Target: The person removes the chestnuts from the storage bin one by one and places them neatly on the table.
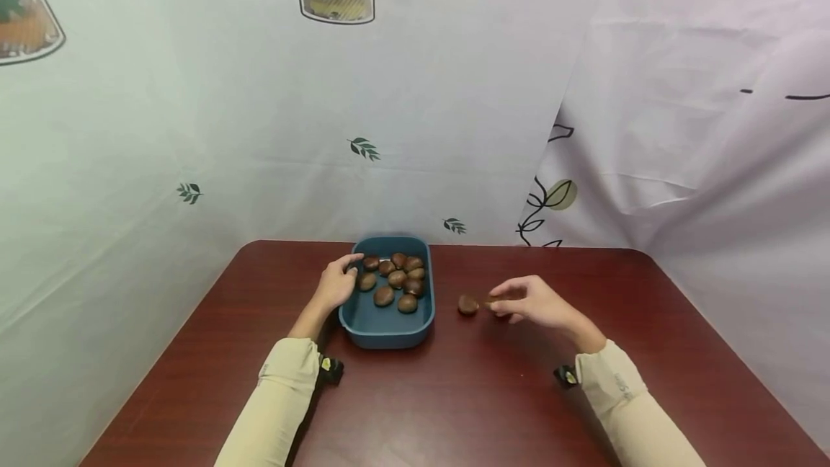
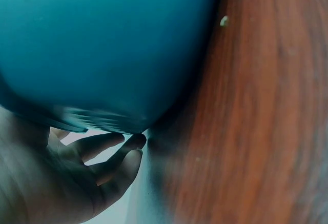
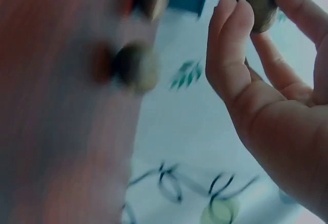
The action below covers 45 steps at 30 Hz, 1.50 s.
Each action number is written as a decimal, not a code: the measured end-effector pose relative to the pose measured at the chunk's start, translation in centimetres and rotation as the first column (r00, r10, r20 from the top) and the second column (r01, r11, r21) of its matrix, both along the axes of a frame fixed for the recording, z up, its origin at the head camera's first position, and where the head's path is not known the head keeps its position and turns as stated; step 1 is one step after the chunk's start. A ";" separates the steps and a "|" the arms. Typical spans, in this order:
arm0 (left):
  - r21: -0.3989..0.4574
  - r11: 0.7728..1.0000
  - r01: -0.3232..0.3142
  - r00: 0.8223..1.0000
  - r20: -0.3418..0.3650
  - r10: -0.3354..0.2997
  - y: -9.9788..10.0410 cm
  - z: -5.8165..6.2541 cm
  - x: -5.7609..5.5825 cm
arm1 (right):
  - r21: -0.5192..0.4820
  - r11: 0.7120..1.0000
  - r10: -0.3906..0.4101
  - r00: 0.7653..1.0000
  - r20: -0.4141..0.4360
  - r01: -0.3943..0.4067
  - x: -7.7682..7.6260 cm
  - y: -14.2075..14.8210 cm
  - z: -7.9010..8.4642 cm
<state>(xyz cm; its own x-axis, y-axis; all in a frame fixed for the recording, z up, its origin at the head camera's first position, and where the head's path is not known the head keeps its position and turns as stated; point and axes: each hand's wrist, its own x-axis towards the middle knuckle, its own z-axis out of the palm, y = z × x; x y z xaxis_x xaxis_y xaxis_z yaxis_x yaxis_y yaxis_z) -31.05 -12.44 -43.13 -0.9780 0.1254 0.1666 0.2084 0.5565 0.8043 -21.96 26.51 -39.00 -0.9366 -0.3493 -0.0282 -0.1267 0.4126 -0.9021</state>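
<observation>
My left hand [image 1: 336,283] rests at the left rim of a blue plastic box [image 1: 382,339], one finger reaching over the edge. The left wrist view has the hand's loosely bent fingers [image 2: 110,157] along the box's outer side wall [image 2: 113,39]. Inside the box lie several brown chestnuts [image 1: 384,296]. To the box's right, my right hand [image 1: 534,301] is just above the table, pinching a chestnut [image 3: 261,6] between fingertips and thumb. A loose chestnut [image 1: 467,304] sits left of that hand. The right wrist view shows another chestnut [image 3: 137,69] on the table, blurred.
Both hands work over a dark red wooden table [image 1: 454,402]. Behind it hangs a white printed cloth [image 1: 454,128], meeting the table's far edge. Cloth also hangs at both sides. A small pale speck [image 2: 224,21] lies on the tabletop near the box.
</observation>
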 end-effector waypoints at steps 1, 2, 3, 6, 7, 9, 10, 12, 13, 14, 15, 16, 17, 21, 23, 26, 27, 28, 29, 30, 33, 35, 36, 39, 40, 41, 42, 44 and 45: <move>-0.004 1.000 -0.003 1.000 0.000 0.003 -0.1 0.0 0.0 | 0.008 1.000 -0.029 1.000 -0.003 0.029 0.0 0.7 -0.3; -0.006 1.000 -0.005 1.000 -0.002 0.005 -0.1 0.1 0.0 | 0.017 0.998 -0.055 0.998 -0.008 0.055 0.1 1.3 -0.5; -0.009 1.000 -0.009 1.000 -0.006 0.009 -0.2 0.2 0.0 | 0.020 0.996 -0.088 0.996 -0.004 0.088 0.1 1.9 -0.7; -0.014 1.000 -0.019 1.000 -0.009 0.019 -0.2 0.2 0.0 | 0.038 0.984 -0.172 0.985 0.011 0.171 0.0 3.1 -1.3; -0.014 1.000 -0.020 1.000 -0.006 0.020 -0.2 0.1 0.0 | 0.042 0.979 -0.200 0.980 0.024 0.199 0.0 3.4 -1.5; -0.011 1.000 -0.022 1.000 0.003 0.022 -0.2 0.1 0.1 | 0.058 0.968 -0.249 0.967 0.054 0.246 -0.1 3.9 -1.8; -0.011 1.000 -0.021 1.000 0.005 0.021 -0.2 0.1 0.1 | 0.071 0.966 -0.253 0.966 0.062 0.248 -0.1 4.2 -2.0; -0.006 1.000 -0.018 1.000 0.012 0.018 -0.1 0.1 0.1 | 0.089 0.962 -0.267 0.960 0.088 0.259 -0.1 4.5 -2.2; -0.009 1.000 -0.015 1.000 0.009 0.016 -0.1 0.1 0.1 | 0.096 0.961 -0.268 0.959 0.093 0.259 -0.1 4.6 -2.3; -0.007 1.000 -0.017 1.000 0.006 0.017 -0.1 0.1 0.1 | 0.105 0.961 -0.266 0.959 0.093 0.256 -0.1 4.7 -2.4; -0.005 1.000 -0.016 1.000 0.005 0.016 -0.1 0.1 0.1 | 0.112 0.961 -0.263 0.960 0.093 0.253 -0.1 4.8 -2.4; -0.004 1.000 -0.016 1.000 0.002 0.016 0.0 0.1 0.1 | 0.123 0.962 -0.254 0.964 0.083 0.243 -0.1 4.8 -2.5; -0.005 1.000 -0.016 1.000 -0.002 0.016 0.0 0.1 0.1 | 0.128 0.960 -0.262 0.962 0.080 0.251 -0.1 4.8 -2.5; -0.011 1.000 -0.007 1.000 -0.006 0.007 0.0 0.3 0.1 | 0.172 0.946 -0.287 0.957 0.049 0.275 0.0 4.5 -2.5; -0.018 1.000 0.007 1.000 -0.006 -0.007 -0.1 0.4 0.1 | 0.194 0.937 -0.303 0.952 0.046 0.289 0.1 4.4 -2.5; 0.001 0.999 0.033 0.999 0.012 -0.033 -0.4 0.3 0.0 | 0.224 0.930 -0.310 0.950 0.045 0.293 0.2 4.3 -2.4; 0.018 0.999 0.039 0.999 0.021 -0.039 -0.6 0.2 0.0 | 0.231 0.928 -0.312 0.949 0.047 0.293 0.2 4.2 -2.3; 0.034 0.998 0.047 0.998 0.029 -0.048 -0.7 0.2 -0.1 | 0.234 0.925 -0.319 0.946 0.054 0.299 0.2 4.2 -2.2; 0.056 0.997 0.058 0.997 0.039 -0.060 -0.9 0.1 -0.1 | 0.237 0.923 -0.324 0.944 0.058 0.302 0.2 4.2 -2.2; 0.072 0.995 0.064 0.997 0.045 -0.068 -1.0 0.0 -0.2 | 0.241 0.922 -0.326 0.944 0.059 0.303 0.3 4.2 -2.1; 0.131 0.988 0.077 0.993 0.075 -0.088 -1.3 -0.2 -0.2 | 0.251 0.919 -0.328 0.942 0.066 0.303 0.2 4.3 -2.2; 0.151 0.985 0.083 0.991 0.094 -0.097 -1.5 -0.3 -0.2 | 0.255 0.920 -0.324 0.944 0.070 0.297 0.2 4.4 -2.2; 0.157 0.984 0.078 0.990 0.103 -0.095 -1.5 -0.4 -0.1 | 0.255 0.920 -0.325 0.943 0.074 0.297 0.2 4.4 -2.1; 0.161 0.985 0.067 0.989 0.122 -0.087 -1.7 -0.5 0.0 | 0.276 0.914 -0.323 0.945 0.046 0.299 0.2 4.3 -1.9; 0.158 0.985 0.064 0.989 0.122 -0.083 -1.6 -0.6 0.0 | 0.287 0.908 -0.325 0.945 0.023 0.305 0.2 4.2 -1.7; 0.152 0.987 0.060 0.990 0.120 -0.079 -1.6 -0.6 0.0 | 0.298 0.902 -0.326 0.945 -0.009 0.313 0.3 4.0 -1.5; 0.143 0.988 0.058 0.990 0.117 -0.075 -1.5 -0.6 0.0 | 0.316 0.891 -0.327 0.944 -0.051 0.326 0.3 3.8 -1.2; 0.124 0.991 0.058 0.992 0.107 -0.071 -1.4 -0.5 0.0 | 0.346 0.870 -0.325 0.937 -0.129 0.350 0.5 3.0 -0.6; 0.116 0.992 0.058 0.992 0.101 -0.070 -1.3 -0.4 0.0 | 0.349 0.864 -0.328 0.932 -0.156 0.363 0.6 2.5 -0.2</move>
<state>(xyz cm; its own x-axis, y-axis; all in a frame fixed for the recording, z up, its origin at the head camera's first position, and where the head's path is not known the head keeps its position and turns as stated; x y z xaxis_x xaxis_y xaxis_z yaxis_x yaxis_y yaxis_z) -31.04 -13.74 -43.56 -0.9813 0.1749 0.0806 0.1524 0.4495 0.8802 -21.36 28.98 -39.15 -0.9999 0.0166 -0.0017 0.0135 0.7426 -0.6696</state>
